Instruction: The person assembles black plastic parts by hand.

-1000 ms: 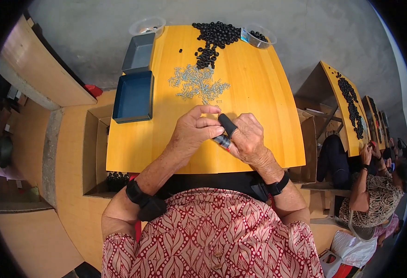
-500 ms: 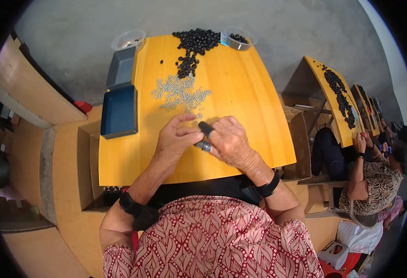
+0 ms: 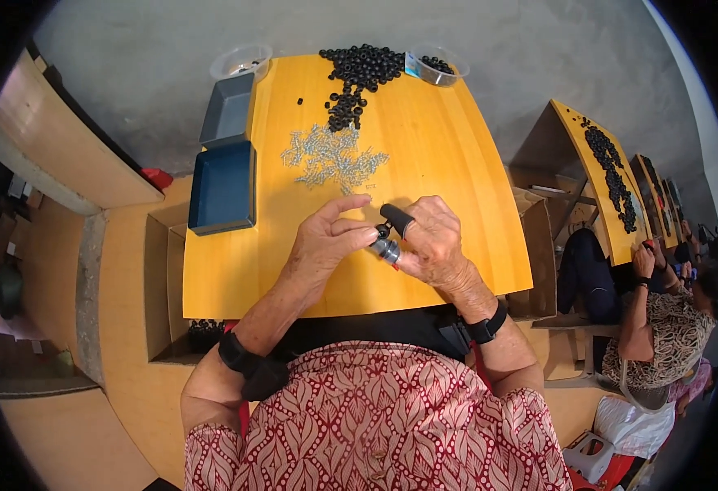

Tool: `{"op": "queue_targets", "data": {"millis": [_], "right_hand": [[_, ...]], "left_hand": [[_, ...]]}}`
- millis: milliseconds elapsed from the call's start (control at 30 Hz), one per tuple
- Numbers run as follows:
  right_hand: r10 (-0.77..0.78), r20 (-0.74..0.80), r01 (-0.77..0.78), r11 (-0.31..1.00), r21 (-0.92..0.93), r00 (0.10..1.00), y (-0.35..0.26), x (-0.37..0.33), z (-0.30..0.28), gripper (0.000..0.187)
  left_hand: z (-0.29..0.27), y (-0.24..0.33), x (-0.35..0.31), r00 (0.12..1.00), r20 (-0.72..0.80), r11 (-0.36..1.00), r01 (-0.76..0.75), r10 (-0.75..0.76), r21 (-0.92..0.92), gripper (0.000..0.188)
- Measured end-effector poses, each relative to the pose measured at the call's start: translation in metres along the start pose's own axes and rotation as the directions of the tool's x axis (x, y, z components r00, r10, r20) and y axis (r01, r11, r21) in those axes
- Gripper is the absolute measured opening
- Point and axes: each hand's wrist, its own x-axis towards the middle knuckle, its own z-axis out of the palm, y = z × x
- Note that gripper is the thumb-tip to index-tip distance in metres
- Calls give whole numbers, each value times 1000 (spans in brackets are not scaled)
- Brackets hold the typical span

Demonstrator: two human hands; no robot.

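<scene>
My right hand wears a black sleeve on its index finger and a grey covering on its thumb. Between those two fingertips a small black ring-shaped part is pinched. My left hand comes in from the left, its thumb tip right beside that part. The left index finger stretches out apart from the thumb; whether something tiny sits at its tip is too small to tell. Just beyond both hands lies a scattered pile of small silver screw-like pieces. Behind it, a heap of black ring-shaped parts trails toward the pieces.
Two trays, a dark blue one and a grey one, line the table's left edge. Clear plastic bowls stand at the far left and far right corners. To the right, another person works at a similar table.
My right index finger and thumb have parted a little, so the black part now shows between them. My left index finger has straightened. The whole view has shifted slightly.
</scene>
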Motion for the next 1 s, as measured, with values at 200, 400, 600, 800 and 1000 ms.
{"op": "queue_targets", "data": {"millis": [200,400,600,800,1000], "right_hand": [[-22,-2,22,1000,15,1000,-4,-2,7,36],[-13,-9,13,999,47,1000,-8,-2,9,31],[-5,-20,7,997,80,1000,-17,3,11,25],[-30,-73,42,985,166,997,-24,-3,28,21],[-25,-86,42,977,207,996,-30,-1,32,20]], "left_hand": [[-2,2,-4,1000,-9,999,12,-12,34,50],[-2,2,-5,1000,-1,998,6,-6,66,47],[6,1,-2,969,-90,955,-206,229,214,39],[17,-11,-2,961,110,926,-276,255,259,40],[24,-7,-6,967,120,939,-247,224,241,49]]}}
